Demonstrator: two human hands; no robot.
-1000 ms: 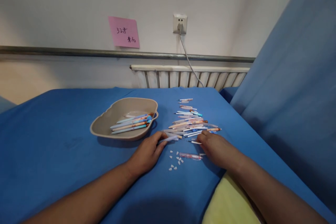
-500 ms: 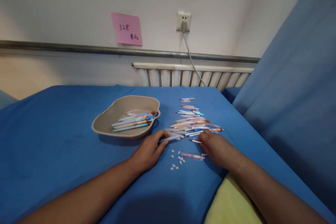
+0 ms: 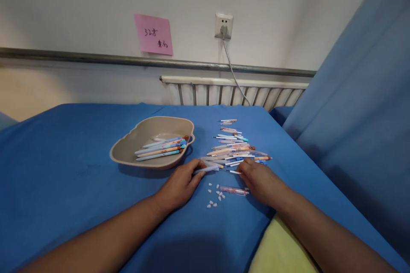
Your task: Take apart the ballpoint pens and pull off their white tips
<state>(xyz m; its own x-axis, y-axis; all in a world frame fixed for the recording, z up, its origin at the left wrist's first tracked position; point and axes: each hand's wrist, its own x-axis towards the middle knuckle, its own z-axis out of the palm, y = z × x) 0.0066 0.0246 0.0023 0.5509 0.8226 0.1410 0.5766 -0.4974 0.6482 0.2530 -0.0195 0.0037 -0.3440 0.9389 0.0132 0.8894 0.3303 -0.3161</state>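
Note:
My left hand (image 3: 181,184) is closed around a pale blue pen barrel (image 3: 209,169), whose end points right. Facing it, my right hand (image 3: 259,179) pinches a thin white pen refill (image 3: 233,172), its dark tip turned toward the barrel's end. Behind both hands spreads a heap of pen parts (image 3: 229,152), with pale, orange and clear barrels among white refills. Nearer me lie several small white caps (image 3: 219,193) and a clear pink-patterned piece (image 3: 233,190), close to the right hand. Fingertips of the right hand are partly hidden.
A beige basin (image 3: 124,153) holding several assembled-looking pens (image 3: 160,151) stands left of the heap. Blue cloth (image 3: 80,187) covers the surface. Something yellow-green (image 3: 282,247) lies under my right forearm. A radiator (image 3: 218,91) and a plugged-in cord (image 3: 233,72) are behind; a blue curtain (image 3: 358,115) hangs right.
My right hand has shifted slightly left with the refill, bringing its tip closer to the barrel. The left hand stays almost still, holding the barrel.

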